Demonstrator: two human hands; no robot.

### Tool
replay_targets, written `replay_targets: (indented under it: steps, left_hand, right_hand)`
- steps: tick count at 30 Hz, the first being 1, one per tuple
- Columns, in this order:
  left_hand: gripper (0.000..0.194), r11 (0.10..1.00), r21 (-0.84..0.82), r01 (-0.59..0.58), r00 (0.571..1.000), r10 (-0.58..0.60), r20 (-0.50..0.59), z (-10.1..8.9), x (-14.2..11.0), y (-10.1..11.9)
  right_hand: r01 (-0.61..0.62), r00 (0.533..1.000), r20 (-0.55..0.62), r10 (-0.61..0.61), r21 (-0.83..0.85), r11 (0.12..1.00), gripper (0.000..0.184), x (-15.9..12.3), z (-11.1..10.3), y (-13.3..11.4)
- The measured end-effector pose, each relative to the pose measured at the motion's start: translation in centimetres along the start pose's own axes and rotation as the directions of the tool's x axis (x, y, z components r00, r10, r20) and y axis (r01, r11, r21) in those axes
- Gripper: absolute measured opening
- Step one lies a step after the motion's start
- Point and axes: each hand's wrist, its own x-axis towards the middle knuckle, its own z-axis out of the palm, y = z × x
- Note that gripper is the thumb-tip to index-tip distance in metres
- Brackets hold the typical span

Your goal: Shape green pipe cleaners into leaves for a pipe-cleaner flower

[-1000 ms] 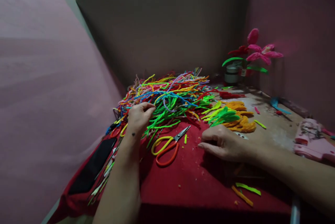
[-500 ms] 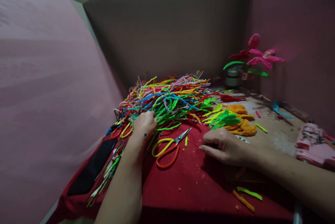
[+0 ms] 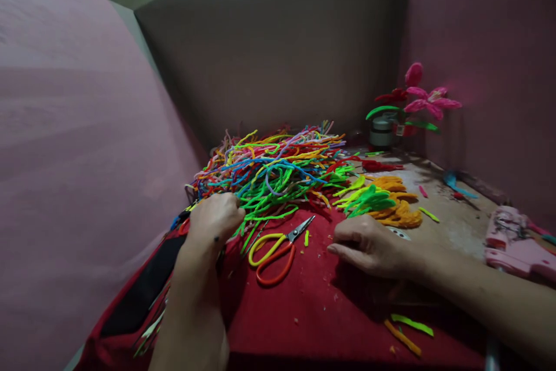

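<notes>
- In the head view, we see our left hand (image 3: 216,216) left of the middle, at the near left edge of the big pile of fuzzy sticks (image 3: 278,171).
- Our left arm comes up from the bottom, and the back of that hand faces us. Its fingers curl down, so we cannot tell if it is holding anything.
- Our right hand (image 3: 374,245) is right of the middle, with its arm coming in from the lower right. Its fingers bend loosely, and we see a small gap between the thumb and first finger.
- The pile sits in the middle of the frame, at the back of the red cloth (image 3: 321,319).
- The scissors (image 3: 290,237) lie between our hands, blades pointing to the upper right.
- Just above our right hand are the green loops (image 3: 371,199) and orange loops (image 3: 403,216).
- The pink flower (image 3: 433,102) is at the upper right.
</notes>
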Motion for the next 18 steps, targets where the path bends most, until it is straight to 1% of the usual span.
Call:
replay_targets:
  steps: [2, 5, 6, 7, 10, 12, 14, 16, 17, 18]
  left_hand:
    - [0.029, 0.999, 0.015, 0.031, 0.999, -0.031, -0.026, -0.5, -0.7, -0.7]
    - [0.035, 0.996, 0.019, 0.092, 0.991, -0.090, -0.101, -1.0, -1.6, -1.4]
    - [0.034, 0.995, 0.027, 0.097, 0.990, -0.094, -0.103, -1.1, -1.7, -1.6]
    - [0.033, 0.995, 0.045, 0.085, 0.993, -0.081, -0.084, -1.3, -1.8, -1.7]
    - [0.023, 0.992, 0.123, 0.008, 0.999, -0.012, 0.030, -2.0, -1.6, -2.6]
    - [0.018, 0.989, 0.150, 0.010, 0.999, -0.017, 0.044, -2.7, -1.4, -3.5]
    - [0.017, 0.985, 0.172, 0.025, 0.999, -0.030, 0.024, -3.5, -1.1, -4.6]
    - [0.017, 0.982, 0.180, 0.055, 0.998, -0.052, -0.021, -4.1, -1.0, -5.3]
    - [0.017, 0.986, 0.155, 0.067, 0.997, -0.060, -0.051, -4.2, -0.9, -5.4]
    - [0.016, 0.995, 0.075, 0.069, 0.993, -0.061, -0.098, -4.2, -0.7, -5.5]
  right_hand:
    - [-0.004, 1.000, 0.000, 0.004, 0.002, 1.000, 0.028, 0.0, 0.0, 0.0]
    - [-0.017, 1.000, 0.002, 0.017, 0.005, 1.000, 0.029, 0.0, 0.0, 0.1]
    - [-0.018, 1.000, 0.001, 0.018, 0.006, 1.000, 0.029, 0.0, 0.1, 0.1]
    - [-0.018, 1.000, -0.005, 0.018, 0.006, 1.000, 0.029, 0.0, 0.1, 0.1]
    - [-0.013, 1.000, -0.016, 0.014, 0.014, 1.000, 0.029, 0.0, 0.1, 0.2]
    - [-0.010, 1.000, -0.004, 0.011, 0.017, 1.000, 0.028, 0.0, 0.0, 0.2]
    - [-0.011, 1.000, 0.019, 0.011, 0.018, 1.000, 0.027, 0.0, 0.0, 0.2]
    - [-0.014, 0.999, 0.036, 0.013, 0.017, 1.000, 0.026, 0.0, -0.1, 0.1]
    - [-0.017, 0.999, 0.039, 0.017, 0.016, 1.000, 0.026, 0.0, -0.1, 0.1]
    - [-0.020, 0.999, 0.039, 0.020, 0.014, 1.000, 0.026, 0.0, -0.1, 0.1]
